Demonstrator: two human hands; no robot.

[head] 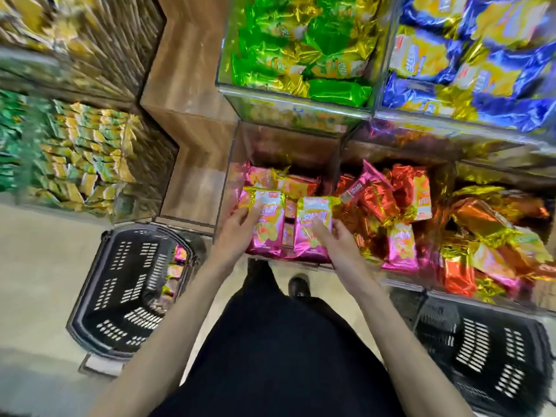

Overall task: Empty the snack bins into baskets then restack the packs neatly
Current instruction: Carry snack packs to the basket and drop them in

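Clear bin (231, 179) front: left pink pack (267, 233) gripped by left hand (237, 228), right pink pack (311, 218) by right hand (338, 240).

A single wide-angle view, worn on the head, looks steeply down and a little forward. The shelf bins (298, 115) stand close, filling the upper and right of the frame. The floor (39, 266) shows lower left, and the wearer's forearms (168, 326) run up from the bottom edge.
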